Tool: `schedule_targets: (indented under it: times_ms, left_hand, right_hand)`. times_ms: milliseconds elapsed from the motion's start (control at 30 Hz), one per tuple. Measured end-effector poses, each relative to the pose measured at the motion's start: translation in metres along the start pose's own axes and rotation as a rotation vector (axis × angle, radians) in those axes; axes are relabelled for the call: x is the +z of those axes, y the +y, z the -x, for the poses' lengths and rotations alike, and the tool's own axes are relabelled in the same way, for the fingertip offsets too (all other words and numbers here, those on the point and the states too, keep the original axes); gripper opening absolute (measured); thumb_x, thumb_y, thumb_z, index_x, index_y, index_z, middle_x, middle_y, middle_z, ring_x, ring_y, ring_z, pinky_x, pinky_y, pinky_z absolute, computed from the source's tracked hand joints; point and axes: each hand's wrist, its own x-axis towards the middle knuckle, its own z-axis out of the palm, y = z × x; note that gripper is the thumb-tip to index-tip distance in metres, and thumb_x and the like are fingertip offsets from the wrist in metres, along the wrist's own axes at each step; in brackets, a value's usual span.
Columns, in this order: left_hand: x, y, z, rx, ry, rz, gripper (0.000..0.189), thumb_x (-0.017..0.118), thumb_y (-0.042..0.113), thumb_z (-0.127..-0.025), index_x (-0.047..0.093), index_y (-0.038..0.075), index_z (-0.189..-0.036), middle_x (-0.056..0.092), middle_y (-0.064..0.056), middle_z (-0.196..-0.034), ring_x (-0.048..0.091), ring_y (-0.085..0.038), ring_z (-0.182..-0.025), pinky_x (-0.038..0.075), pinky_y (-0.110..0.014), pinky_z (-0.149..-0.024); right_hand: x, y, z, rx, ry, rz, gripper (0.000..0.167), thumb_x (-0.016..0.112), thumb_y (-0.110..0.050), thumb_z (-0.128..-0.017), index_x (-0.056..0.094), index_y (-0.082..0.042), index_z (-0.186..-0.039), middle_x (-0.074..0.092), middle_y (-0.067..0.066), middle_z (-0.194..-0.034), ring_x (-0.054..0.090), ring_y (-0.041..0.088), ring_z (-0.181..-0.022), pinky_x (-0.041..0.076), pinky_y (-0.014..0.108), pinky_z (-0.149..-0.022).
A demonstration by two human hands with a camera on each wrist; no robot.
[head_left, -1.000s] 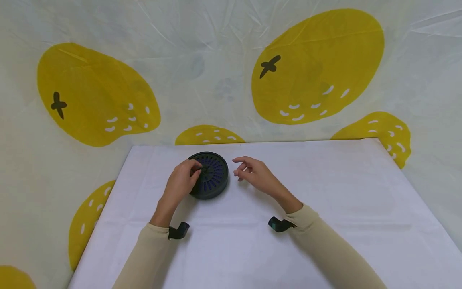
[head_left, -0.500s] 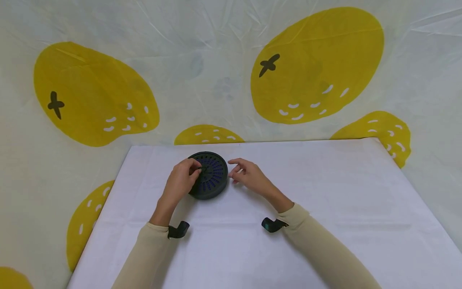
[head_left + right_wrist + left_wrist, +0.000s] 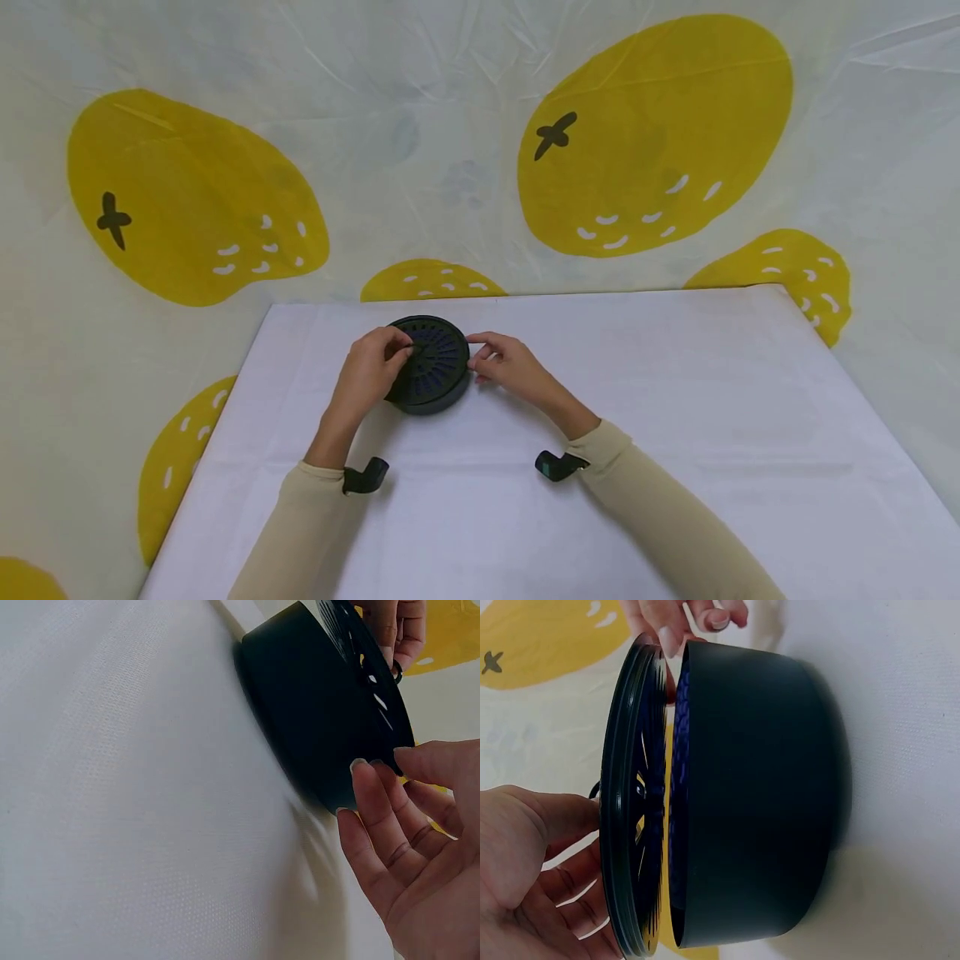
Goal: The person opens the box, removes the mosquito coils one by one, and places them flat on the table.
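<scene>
A round, matte black tub sits on the white cloth-covered table. Her left hand pinches its slotted lid, lifting it; the right hand touches the rim with relaxed fingertips.

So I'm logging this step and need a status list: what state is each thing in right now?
Slotted lid: lifted off the container, a gap showing between them.
Black round container: resting on the white table, open under the raised lid.
Left hand: pinches the lid's centre.
Right hand: fingertips touch the container's right edge.
</scene>
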Motion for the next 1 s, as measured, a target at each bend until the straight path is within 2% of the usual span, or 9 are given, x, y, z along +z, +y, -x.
schedule_targets:
  times_ms: [333,533,833,1000]
  left_hand:
    - [-0.013,-0.007,0.003,0.003,0.029,0.022,0.009,0.071,0.009,-0.095,0.07,0.004,-0.102,0.069,-0.012,-0.098,0.062,-0.027,-0.088,0.058,-0.043,-0.082]
    - [-0.024,-0.016,0.008,-0.001,0.053,0.025,0.009,0.071,0.006,-0.094,0.071,0.003,-0.103,0.07,-0.014,-0.101,0.066,-0.03,-0.09,0.059,-0.048,-0.084]
    - [-0.037,-0.031,0.017,-0.018,0.097,0.008,0.01,0.07,0.006,-0.095,0.07,0.001,-0.103,0.069,-0.016,-0.1,0.067,-0.032,-0.087,0.06,-0.049,-0.08]
    - [-0.045,-0.037,0.022,-0.042,0.121,0.01,0.01,0.069,0.006,-0.095,0.07,0.001,-0.105,0.07,-0.017,-0.101,0.068,-0.032,-0.087,0.061,-0.05,-0.08]
  right_hand:
    - [0.004,-0.001,-0.007,0.019,0.018,-0.015,0.046,0.062,-0.007,-0.097,0.056,-0.009,-0.142,0.069,0.012,-0.097,0.072,0.035,-0.084,0.061,0.029,-0.072]
    - [0.006,0.0,-0.009,0.042,0.025,-0.043,0.047,0.063,-0.006,-0.096,0.056,-0.009,-0.142,0.069,0.015,-0.097,0.072,0.036,-0.083,0.062,0.03,-0.073]
    - [0.005,0.002,-0.01,0.091,-0.001,-0.147,0.048,0.065,-0.005,-0.095,0.055,-0.01,-0.141,0.066,0.013,-0.095,0.07,0.036,-0.084,0.063,0.042,-0.08]
    - [0.003,0.002,-0.009,0.1,-0.027,-0.192,0.048,0.065,-0.006,-0.096,0.053,-0.011,-0.143,0.065,0.013,-0.097,0.069,0.035,-0.086,0.063,0.043,-0.082]
